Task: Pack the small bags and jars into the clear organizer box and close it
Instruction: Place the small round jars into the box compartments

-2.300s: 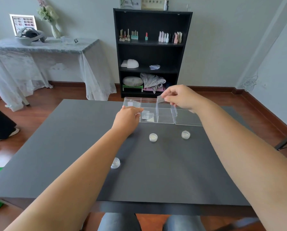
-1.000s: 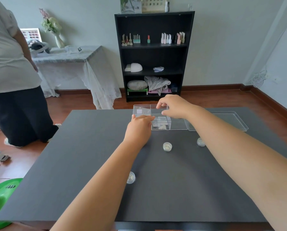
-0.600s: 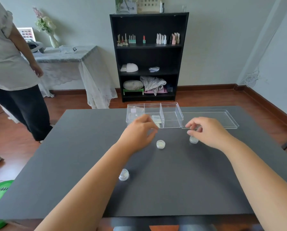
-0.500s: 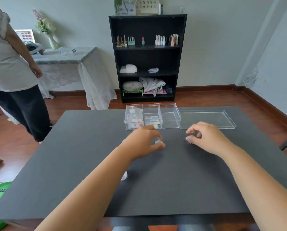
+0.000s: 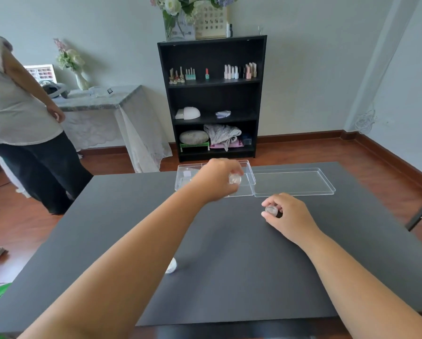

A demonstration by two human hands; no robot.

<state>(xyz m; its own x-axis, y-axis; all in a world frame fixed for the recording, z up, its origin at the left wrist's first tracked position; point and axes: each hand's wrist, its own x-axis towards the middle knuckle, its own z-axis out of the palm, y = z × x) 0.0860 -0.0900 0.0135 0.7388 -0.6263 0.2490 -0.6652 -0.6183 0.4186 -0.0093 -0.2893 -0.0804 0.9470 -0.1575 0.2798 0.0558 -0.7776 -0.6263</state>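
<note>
The clear organizer box (image 5: 250,176) stands open at the far middle of the dark table, its lid (image 5: 293,182) lying flat to its right. My left hand (image 5: 215,182) hovers over the box's right part, shut on a small clear jar (image 5: 234,179). My right hand (image 5: 289,215) is just in front of the lid, holding a second small jar (image 5: 271,209) in its fingertips. A third jar (image 5: 171,266) rests on the table, half hidden by my left forearm. A small bag (image 5: 187,173) shows in the box's left compartment.
The dark table (image 5: 241,277) stretches toward me. A person (image 5: 21,118) stands at the left beside the table. A black shelf unit (image 5: 212,99) and a cloth-draped side table (image 5: 102,99) stand against the back wall.
Both hands came down from the box to the jars on the table and each picked one up. My left hand has carried its jar up over the box.
</note>
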